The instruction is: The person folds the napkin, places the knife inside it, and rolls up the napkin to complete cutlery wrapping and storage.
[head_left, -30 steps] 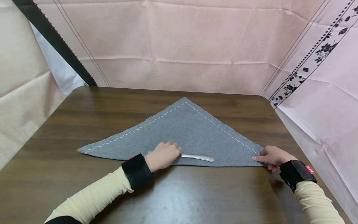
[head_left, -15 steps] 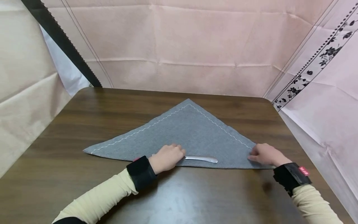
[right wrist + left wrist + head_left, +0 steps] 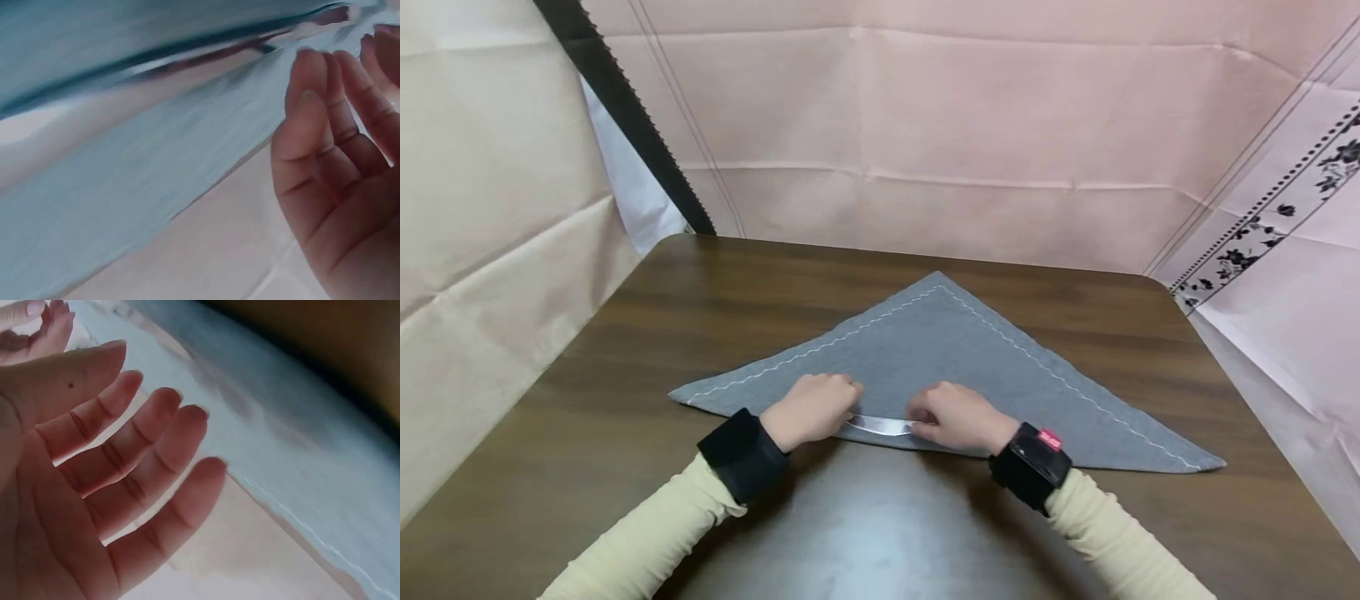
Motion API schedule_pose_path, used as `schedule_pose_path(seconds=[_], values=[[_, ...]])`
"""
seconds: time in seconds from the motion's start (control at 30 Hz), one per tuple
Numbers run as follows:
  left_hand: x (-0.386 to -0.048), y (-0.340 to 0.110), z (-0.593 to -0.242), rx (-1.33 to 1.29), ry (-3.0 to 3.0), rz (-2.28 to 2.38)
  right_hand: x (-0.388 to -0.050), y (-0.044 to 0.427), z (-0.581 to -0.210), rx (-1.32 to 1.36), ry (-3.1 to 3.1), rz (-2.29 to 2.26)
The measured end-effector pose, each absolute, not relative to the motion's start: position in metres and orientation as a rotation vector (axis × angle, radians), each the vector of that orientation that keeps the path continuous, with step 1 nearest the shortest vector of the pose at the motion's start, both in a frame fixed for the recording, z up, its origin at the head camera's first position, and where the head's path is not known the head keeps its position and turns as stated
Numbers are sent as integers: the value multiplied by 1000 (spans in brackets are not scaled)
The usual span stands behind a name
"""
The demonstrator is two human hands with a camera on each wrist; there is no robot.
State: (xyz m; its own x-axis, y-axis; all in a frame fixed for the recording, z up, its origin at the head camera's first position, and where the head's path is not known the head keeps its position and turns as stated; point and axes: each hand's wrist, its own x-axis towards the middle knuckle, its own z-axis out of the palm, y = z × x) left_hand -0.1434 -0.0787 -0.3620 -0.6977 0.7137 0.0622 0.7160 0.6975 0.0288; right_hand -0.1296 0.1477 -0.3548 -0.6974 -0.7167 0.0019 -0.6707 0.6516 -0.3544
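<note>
Pale hangings (image 3: 925, 108) fill the far side, and I've got the brown table (image 3: 737, 300) beneath them, its far corners rounded. There's a broad run of wood left of the work, more along the near side, and a narrower strip between the grey cloth (image 3: 970, 350) and the far edge. That cloth lies as a wide triangle mid-table, tip to the far side, long edge near, white stitching inside its two far edges; its right corner reaches closer to the table's right edge.

Two cream sleeves come in from the near side. My left hand (image 3: 812, 410) sits over the metal utensil's (image 3: 880, 426) left part, fingers spread and gently bent, gripping nothing I can see. The right hand (image 3: 958, 417) is at its right end, thumb and forefinger drawn close; can't tell whether they pinch anything. The utensil lies on the cloth by the near edge, between the hands.

Half a second back, the right hand was out by the cloth's right corner; it's come in left, leaving that corner uncovered.
</note>
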Motion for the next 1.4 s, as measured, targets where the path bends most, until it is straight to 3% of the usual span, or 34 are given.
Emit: schedule_pose_path(seconds=[0.33,0.83,1.1,1.4], values=[[-158,-136,-354,-934,-2920,-252,-143,110,-368,-1152,2702,-489],[-150,-239,-347,-263,-3319,-224,-146,87,-373,-982,2705,-317],[-150,-250,-355,-301,-3353,-313,-143,81,-371,-983,2686,-322],[-154,-239,-347,-570,-2979,-553,-146,74,-372,-980,2652,-319]])
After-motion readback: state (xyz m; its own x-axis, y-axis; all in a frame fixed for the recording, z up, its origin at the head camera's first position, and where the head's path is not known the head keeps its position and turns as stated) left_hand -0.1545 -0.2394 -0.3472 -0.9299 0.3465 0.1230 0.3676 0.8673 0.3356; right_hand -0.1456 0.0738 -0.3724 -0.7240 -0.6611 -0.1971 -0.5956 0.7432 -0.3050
